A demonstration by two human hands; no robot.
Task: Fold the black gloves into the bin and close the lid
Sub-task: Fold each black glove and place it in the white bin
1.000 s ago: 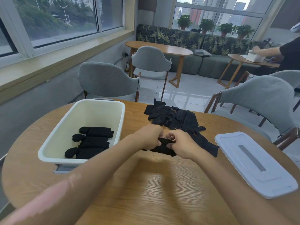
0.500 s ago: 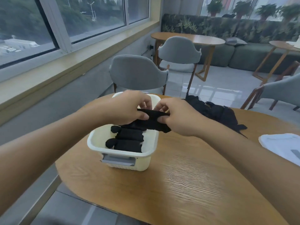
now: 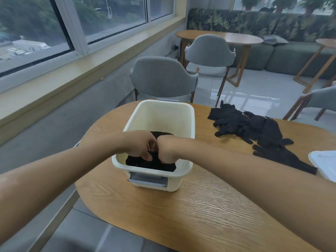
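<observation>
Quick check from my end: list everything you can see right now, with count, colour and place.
Cream plastic bin: one, cream, open, on the table's left part.
Folded black gloves in the bin: count hidden by the hands, black, at the bin's near end.
Loose pile of black fabric gloves: count unclear, black, on the table right of the bin.
White plastic lid: one, white, at the right edge, off the bin.
Oval wooden table: one, light wood.
Grey upholstered chairs: three in view, grey, beyond and right of the table.
Far wooden tables: two, light wood, by the green sofa.
Left hand: closed on a black glove inside the bin.
Right hand: closed on the same glove.
</observation>
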